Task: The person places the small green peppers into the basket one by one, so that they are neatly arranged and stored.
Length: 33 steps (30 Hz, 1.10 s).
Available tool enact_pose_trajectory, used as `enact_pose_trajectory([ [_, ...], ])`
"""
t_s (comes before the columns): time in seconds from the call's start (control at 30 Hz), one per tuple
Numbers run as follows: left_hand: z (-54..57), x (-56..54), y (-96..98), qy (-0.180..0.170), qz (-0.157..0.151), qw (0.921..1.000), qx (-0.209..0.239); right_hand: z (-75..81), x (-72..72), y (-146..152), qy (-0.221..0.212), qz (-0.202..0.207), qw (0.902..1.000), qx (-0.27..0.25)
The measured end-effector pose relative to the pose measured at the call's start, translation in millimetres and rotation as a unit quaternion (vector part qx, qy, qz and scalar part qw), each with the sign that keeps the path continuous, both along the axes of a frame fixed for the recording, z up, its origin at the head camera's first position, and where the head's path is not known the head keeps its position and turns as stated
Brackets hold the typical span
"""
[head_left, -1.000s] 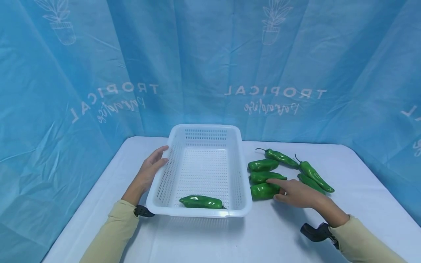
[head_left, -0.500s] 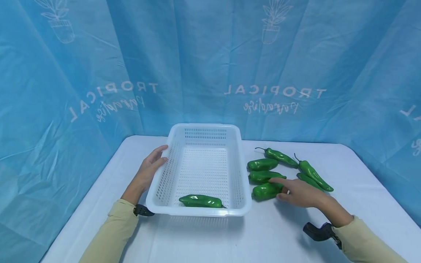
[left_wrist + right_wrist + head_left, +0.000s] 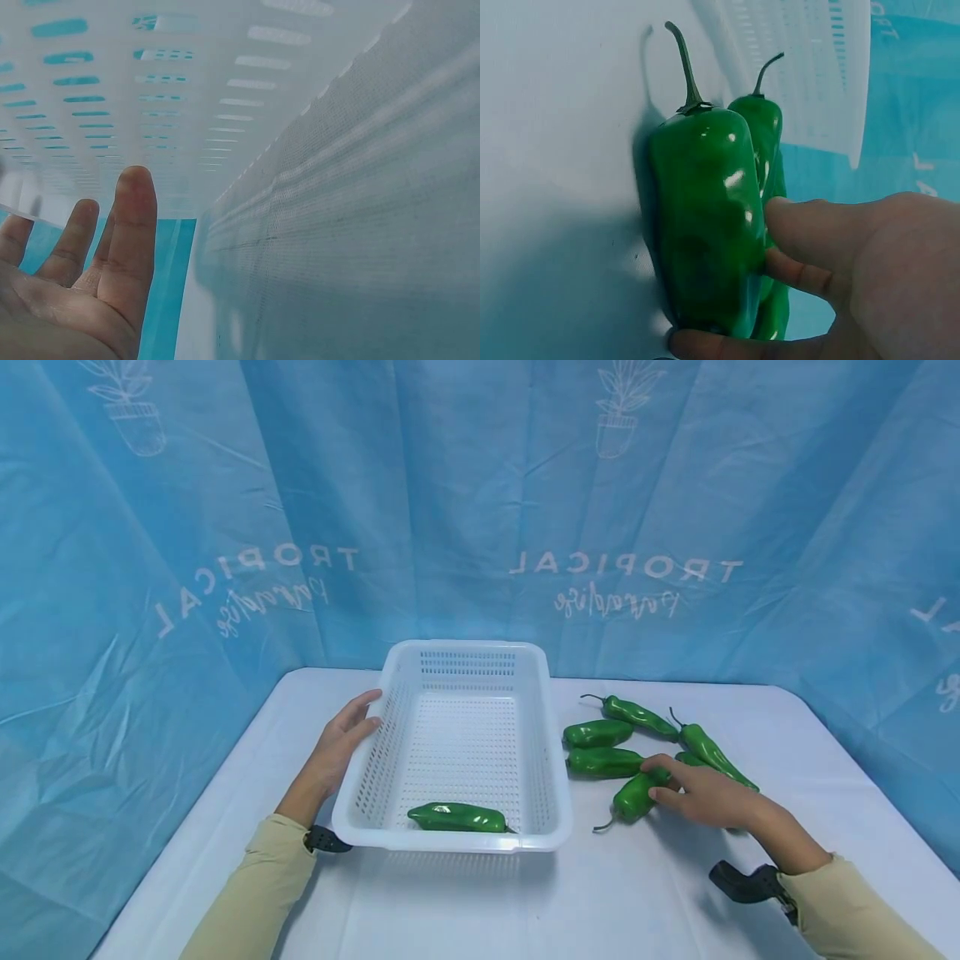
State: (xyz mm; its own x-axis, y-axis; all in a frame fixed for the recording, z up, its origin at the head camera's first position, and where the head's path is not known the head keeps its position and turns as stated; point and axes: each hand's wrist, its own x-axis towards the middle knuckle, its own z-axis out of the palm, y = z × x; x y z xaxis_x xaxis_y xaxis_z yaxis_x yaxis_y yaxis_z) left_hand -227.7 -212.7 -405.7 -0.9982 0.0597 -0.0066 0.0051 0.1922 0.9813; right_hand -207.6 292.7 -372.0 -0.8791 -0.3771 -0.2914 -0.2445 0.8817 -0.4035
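Observation:
My right hand [image 3: 705, 789] holds a glossy green chili pepper [image 3: 633, 797] between thumb and fingers. In the head view its stem points to the lower left. Up close in the right wrist view, this pepper [image 3: 705, 217] has fingers at its side and its lower end. At the left side of the white plastic basket [image 3: 452, 841], my left hand [image 3: 341, 747] touches the rim. The left wrist view has the left hand's fingers [image 3: 129, 247] extended beside the basket's slotted outer wall. One green pepper [image 3: 459, 817] lies inside the basket, near its front wall.
Several more green peppers lie right of the basket, including one [image 3: 602, 763] just beyond my right hand, one [image 3: 597, 732] farther back and a long-stemmed one [image 3: 637, 715]. Another [image 3: 711, 750] is at the right. A blue printed curtain [image 3: 465, 527] stands behind the white table [image 3: 420, 910].
My right hand has moved right, taking the nearest pepper away from the basket. That pepper has turned, so its stem now points to the lower left. My left hand stays at the basket.

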Motion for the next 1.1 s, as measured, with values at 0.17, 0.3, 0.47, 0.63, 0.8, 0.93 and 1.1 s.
enact_pose_trajectory([
  [0.17,1.5,1.4,0.6,0.001,0.001,1.0000,0.001,-2.0,-0.6,1.9,0.013,-0.006,0.9999,-0.007],
  [0.3,0.7,1.4,1.3,0.001,-0.003,1.0000,0.004,-7.0,-1.2,1.5,0.028,-0.020,0.9994,-0.006],
  [0.47,-1.3,0.8,0.8,0.003,-0.007,1.0000,0.003,-11.2,1.3,5.4,0.032,-0.040,0.9986,-0.011],
  [0.63,-0.3,1.3,0.6,0.004,-0.007,1.0000,-0.001,-10.0,4.2,14.7,0.029,-0.030,0.9989,-0.022],
  [0.8,-0.2,2.9,0.5,0.004,-0.005,1.0000,-0.003,-9.8,4.8,27.8,0.036,0.019,0.9984,-0.039],
  [0.93,-0.3,3.2,0.8,0.001,-0.005,1.0000,0.004,-8.0,7.2,36.6,0.014,0.027,0.9988,-0.039],
  [1.1,-0.2,2.1,0.5,0.003,-0.009,0.9999,0.007,-5.1,10.5,39.5,-0.011,0.012,0.9988,-0.046],
])
